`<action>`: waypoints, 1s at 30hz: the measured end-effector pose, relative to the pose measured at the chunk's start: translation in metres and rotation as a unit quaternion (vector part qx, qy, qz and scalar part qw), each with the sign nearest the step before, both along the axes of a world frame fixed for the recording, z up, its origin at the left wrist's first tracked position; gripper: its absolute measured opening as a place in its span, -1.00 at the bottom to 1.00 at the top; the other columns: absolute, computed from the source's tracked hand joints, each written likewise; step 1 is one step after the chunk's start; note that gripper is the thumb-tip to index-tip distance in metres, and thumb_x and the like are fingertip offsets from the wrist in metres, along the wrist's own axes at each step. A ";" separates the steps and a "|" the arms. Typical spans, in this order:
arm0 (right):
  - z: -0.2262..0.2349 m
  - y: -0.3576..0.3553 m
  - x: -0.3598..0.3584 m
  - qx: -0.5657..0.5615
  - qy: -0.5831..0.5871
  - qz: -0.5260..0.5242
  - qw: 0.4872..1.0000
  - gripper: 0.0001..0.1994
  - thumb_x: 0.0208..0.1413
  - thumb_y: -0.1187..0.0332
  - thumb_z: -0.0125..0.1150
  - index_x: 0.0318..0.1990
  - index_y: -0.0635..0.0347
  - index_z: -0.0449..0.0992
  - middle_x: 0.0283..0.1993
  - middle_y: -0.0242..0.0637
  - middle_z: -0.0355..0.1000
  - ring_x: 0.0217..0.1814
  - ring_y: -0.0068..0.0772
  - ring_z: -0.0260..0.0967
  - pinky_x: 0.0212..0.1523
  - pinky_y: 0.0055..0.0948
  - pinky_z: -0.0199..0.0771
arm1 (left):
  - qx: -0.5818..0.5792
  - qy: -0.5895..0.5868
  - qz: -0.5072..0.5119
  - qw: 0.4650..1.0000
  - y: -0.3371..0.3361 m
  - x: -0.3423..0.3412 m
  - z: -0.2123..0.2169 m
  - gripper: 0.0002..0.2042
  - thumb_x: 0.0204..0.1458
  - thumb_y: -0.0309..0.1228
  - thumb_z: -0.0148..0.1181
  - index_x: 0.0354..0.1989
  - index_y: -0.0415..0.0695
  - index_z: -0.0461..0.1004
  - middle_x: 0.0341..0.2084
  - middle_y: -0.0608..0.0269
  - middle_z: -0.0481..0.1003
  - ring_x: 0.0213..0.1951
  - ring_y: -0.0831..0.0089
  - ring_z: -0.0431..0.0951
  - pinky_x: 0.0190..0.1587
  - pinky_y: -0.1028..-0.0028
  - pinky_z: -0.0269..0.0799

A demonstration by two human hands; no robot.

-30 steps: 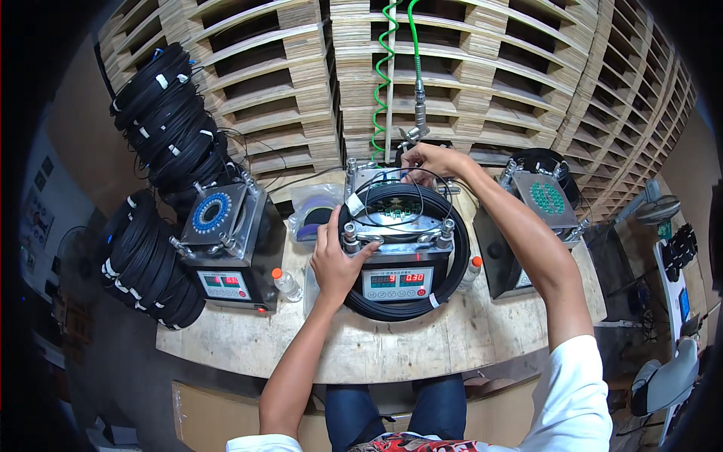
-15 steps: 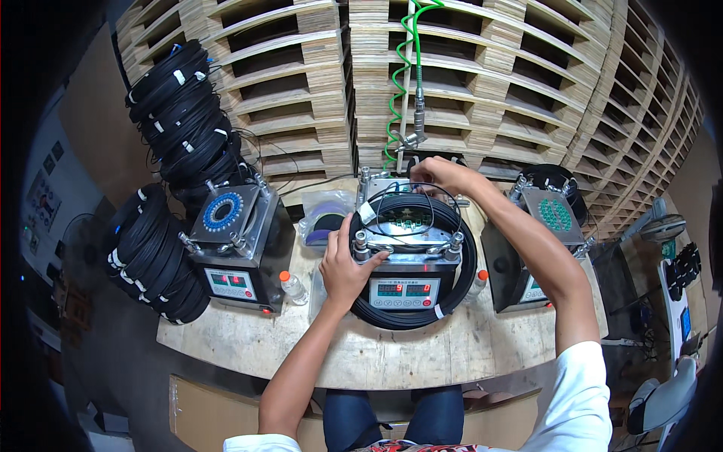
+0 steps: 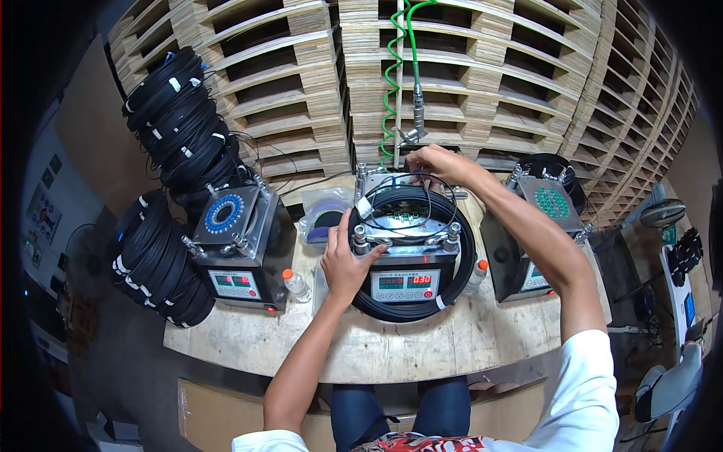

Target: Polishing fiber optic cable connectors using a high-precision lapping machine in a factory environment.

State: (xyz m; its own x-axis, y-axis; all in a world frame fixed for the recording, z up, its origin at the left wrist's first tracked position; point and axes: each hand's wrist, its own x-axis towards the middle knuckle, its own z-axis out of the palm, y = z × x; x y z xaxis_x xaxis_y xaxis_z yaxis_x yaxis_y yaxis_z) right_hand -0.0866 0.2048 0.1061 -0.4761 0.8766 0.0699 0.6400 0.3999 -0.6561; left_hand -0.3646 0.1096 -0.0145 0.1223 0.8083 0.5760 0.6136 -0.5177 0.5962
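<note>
Cable coil [image 3: 456, 282]: black, wound round middle machine [image 3: 403, 252] on bench [image 3: 422, 350]. Judged springy, light, smooth-jacketed; loose turns likely to slip, so best gripped across whole bundle. My left hand [image 3: 343, 264]: fingers [image 3: 370, 256] spread, pressing machine's near left corner, nothing grasped. My right hand [image 3: 437, 162]: far side, fingertips pinched on thin cable end [image 3: 422, 181]. Clear bag [image 3: 324, 211], left of machine: holds purple disc, contents otherwise unclear. Finished coils [image 3: 154, 260] stacked far left.

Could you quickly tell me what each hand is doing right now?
Left hand: open, resting on the black cable coil by the middle machine.
Right hand: pinching a thin cable at the machine's back.
</note>
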 end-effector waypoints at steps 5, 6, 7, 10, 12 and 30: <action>-0.048 -0.028 0.018 0.197 0.179 -0.094 0.959 -0.91 0.13 0.59 0.22 -0.31 0.39 0.41 -0.42 -0.11 0.54 -0.32 -0.43 0.58 -0.50 -0.44 0.41 | -0.110 -0.081 -0.188 0.973 0.031 -0.033 0.005 -0.58 0.29 -0.20 0.09 0.21 -0.21 0.43 -0.04 -0.01 0.48 -0.02 0.12 0.56 -0.02 0.31 0.46; -0.052 -0.039 0.012 0.221 0.184 -0.127 0.949 -0.88 0.12 0.57 0.27 -0.32 0.38 0.41 -0.44 -0.11 0.53 -0.36 -0.47 0.54 -0.48 -0.43 0.40 | -0.044 -0.045 -0.194 0.979 0.046 -0.047 0.021 -0.63 0.29 -0.26 0.09 0.15 -0.23 0.47 -0.04 -0.03 0.51 -0.01 0.14 0.57 -0.01 0.33 0.46; -0.056 -0.050 0.014 0.244 0.184 -0.164 0.938 -0.85 0.11 0.55 0.32 -0.32 0.37 0.42 -0.46 -0.11 0.51 -0.41 -0.52 0.50 -0.46 -0.43 0.39 | 0.020 -0.012 -0.204 0.979 0.064 -0.047 0.036 -0.67 0.28 -0.31 0.09 0.09 -0.25 0.52 -0.04 -0.06 0.54 -0.01 0.16 0.58 0.00 0.35 0.46; -0.060 -0.082 -0.009 0.308 0.191 -0.251 0.898 -0.81 0.11 0.49 0.37 -0.34 0.36 0.42 -0.53 -0.08 0.45 -0.51 -0.55 0.32 -0.46 -0.43 0.31 | -0.028 0.009 -0.221 0.975 0.099 -0.016 0.094 -0.72 0.25 -0.36 0.12 0.01 -0.27 0.56 -0.17 -0.05 0.62 -0.13 0.25 0.65 -0.06 0.34 0.50; -0.060 -0.087 -0.024 0.301 0.204 -0.275 0.890 -0.81 0.11 0.49 0.36 -0.35 0.37 0.42 -0.54 -0.08 0.43 -0.53 -0.54 0.24 -0.47 -0.43 0.27 | -0.069 0.077 -0.279 0.955 0.129 -0.004 0.102 -0.74 0.21 -0.38 0.18 -0.01 -0.25 0.58 -0.23 -0.04 0.64 -0.20 0.26 0.67 -0.10 0.33 0.52; -0.053 -0.093 -0.022 0.269 0.189 -0.321 0.888 -0.81 0.12 0.45 0.34 -0.36 0.38 0.45 -0.56 -0.03 0.40 -0.58 -0.39 0.18 -0.47 -0.37 0.28 | 0.005 0.318 -0.380 0.869 0.175 0.061 0.100 -0.79 -0.04 -0.51 0.34 -0.20 -0.27 0.62 -0.45 -0.15 0.58 -0.39 0.03 0.62 -0.31 0.25 0.49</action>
State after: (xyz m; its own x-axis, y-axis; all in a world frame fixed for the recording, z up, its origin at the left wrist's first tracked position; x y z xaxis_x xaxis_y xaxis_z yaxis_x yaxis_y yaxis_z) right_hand -0.1084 0.1114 0.0530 0.2561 0.7509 0.6088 0.6240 0.3526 -0.6973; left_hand -0.3038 0.2842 0.0859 0.9142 0.3505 0.2033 0.2962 -0.9205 0.2549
